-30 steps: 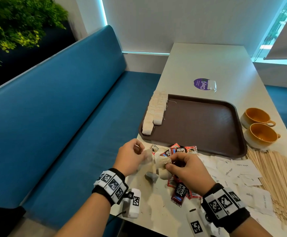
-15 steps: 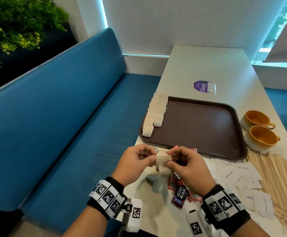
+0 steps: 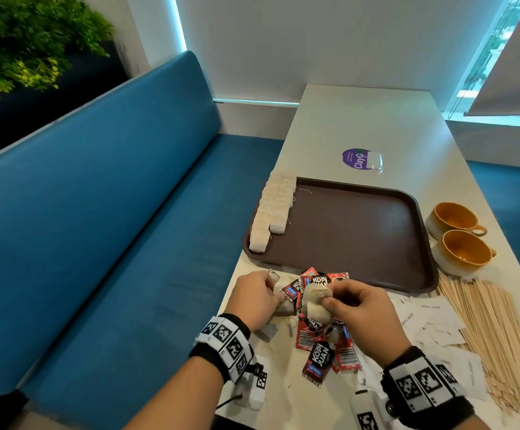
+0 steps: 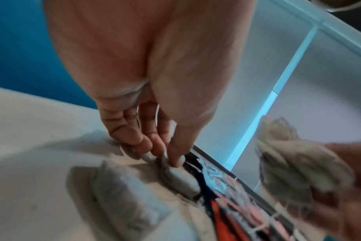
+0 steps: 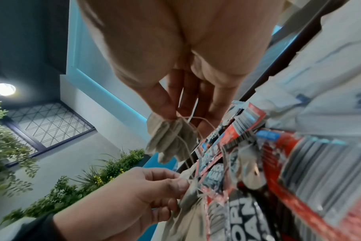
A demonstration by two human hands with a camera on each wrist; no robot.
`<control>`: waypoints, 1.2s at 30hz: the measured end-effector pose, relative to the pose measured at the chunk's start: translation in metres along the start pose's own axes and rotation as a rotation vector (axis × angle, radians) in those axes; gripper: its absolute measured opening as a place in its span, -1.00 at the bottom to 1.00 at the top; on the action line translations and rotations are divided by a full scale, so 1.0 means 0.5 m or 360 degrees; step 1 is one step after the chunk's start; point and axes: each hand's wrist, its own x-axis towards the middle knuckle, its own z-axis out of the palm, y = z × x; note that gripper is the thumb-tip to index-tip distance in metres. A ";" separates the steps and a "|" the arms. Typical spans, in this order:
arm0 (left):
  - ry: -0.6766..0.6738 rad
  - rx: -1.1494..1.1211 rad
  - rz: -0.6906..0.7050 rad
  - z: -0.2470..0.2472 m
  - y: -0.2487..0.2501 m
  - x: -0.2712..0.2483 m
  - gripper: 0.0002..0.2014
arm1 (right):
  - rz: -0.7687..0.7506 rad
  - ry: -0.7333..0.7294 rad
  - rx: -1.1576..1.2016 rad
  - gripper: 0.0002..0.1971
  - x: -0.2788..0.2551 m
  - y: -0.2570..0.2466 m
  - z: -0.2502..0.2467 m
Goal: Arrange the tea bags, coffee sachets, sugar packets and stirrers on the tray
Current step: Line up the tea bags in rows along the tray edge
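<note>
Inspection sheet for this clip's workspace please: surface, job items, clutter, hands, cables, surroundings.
Surface: pale table; brown tray on it.
Job's things: tea bags in two rows along the tray's left edge; coffee sachets, more tea bags, sugar packets and stirrers lie on the table near the tray.
Clutter: two orange cups right of the tray; purple sticker beyond it.
Grippers: right hand pinches held tea bags above the sachets; left hand pinches a table tea bag.
Cables: thin dark lead by the left wrist.
Surroundings: blue bench, plants, window blind.
</note>
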 end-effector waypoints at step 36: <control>-0.0089 0.0345 -0.0012 -0.021 -0.035 -0.097 -0.62 | -0.0003 -0.0133 0.0157 -0.78 -0.009 -0.015 0.020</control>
